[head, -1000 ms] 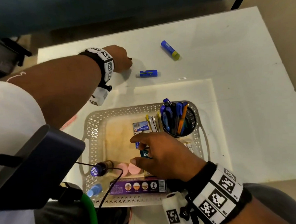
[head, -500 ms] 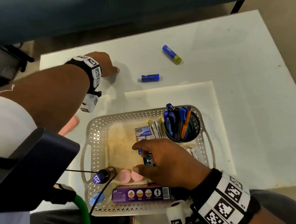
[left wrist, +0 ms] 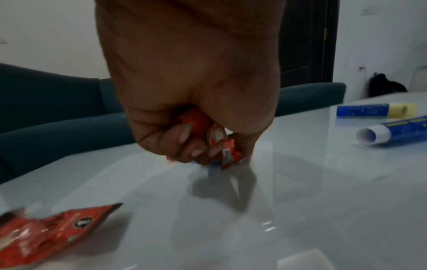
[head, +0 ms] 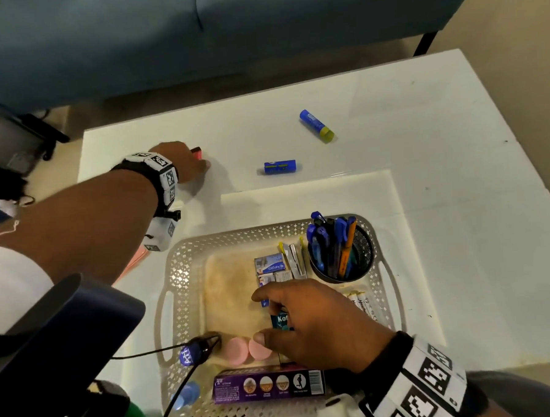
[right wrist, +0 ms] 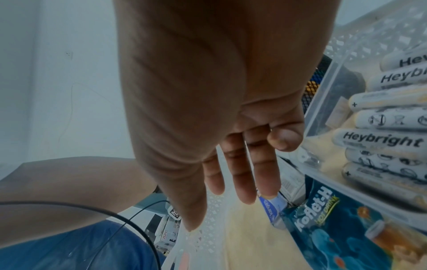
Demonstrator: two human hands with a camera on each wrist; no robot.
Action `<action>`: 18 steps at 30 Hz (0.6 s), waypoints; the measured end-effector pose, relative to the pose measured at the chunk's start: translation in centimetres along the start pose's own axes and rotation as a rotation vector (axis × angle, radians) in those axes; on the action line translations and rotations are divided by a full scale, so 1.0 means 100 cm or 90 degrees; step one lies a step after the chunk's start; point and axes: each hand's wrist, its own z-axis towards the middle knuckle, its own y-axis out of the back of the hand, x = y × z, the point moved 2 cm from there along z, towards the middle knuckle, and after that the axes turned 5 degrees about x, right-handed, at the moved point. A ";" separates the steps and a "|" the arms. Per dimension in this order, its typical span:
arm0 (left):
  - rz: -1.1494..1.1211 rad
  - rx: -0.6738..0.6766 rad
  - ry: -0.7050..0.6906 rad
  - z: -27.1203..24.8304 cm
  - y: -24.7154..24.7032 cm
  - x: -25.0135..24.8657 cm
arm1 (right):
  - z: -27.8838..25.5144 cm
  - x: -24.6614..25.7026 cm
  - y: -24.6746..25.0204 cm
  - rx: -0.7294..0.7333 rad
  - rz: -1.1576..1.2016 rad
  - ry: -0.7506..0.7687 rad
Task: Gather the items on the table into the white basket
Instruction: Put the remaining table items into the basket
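The white basket (head: 187, 264) sits near me and holds a pen cup (head: 341, 252), small boxes, a teal Koflet sachet (right wrist: 335, 228) and a clear box of batteries (right wrist: 381, 127). My right hand (head: 308, 321) hovers open over the basket floor, fingers straight. My left hand (head: 182, 163) is out on the table at the far left, its fingers curled round small red sachets (left wrist: 221, 144), just above the surface. A blue glue stick with a yellow cap (head: 316, 130) and a blue tube (head: 280, 167) lie on the table beyond the basket.
Another red sachet (left wrist: 46, 232) lies on the table near my left wrist. A pink item (head: 136, 263) shows under my left forearm. A dark sofa (head: 226, 29) stands past the table's far edge. A black cable (head: 141, 354) crosses the basket's near-left corner.
My left hand has moved left and toward me along the table and now grips red sachets. My right hand has stayed over the basket.
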 end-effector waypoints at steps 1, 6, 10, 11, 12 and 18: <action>-0.001 0.013 -0.012 -0.001 -0.003 0.000 | 0.000 0.000 0.000 -0.003 0.001 0.001; -0.002 0.047 -0.062 -0.022 0.010 -0.002 | 0.007 -0.003 0.003 -0.008 0.006 -0.007; -0.142 0.038 -0.098 -0.072 0.046 0.001 | 0.008 -0.005 0.005 -0.011 0.044 -0.017; -0.210 0.034 -0.106 -0.090 0.056 -0.002 | 0.009 -0.007 0.007 -0.017 0.045 -0.020; -0.294 0.031 -0.105 -0.117 0.063 0.004 | 0.008 -0.001 0.005 -0.020 0.036 -0.019; -0.756 0.089 -0.136 -0.257 0.056 0.004 | 0.008 0.010 0.015 -0.085 0.169 -0.017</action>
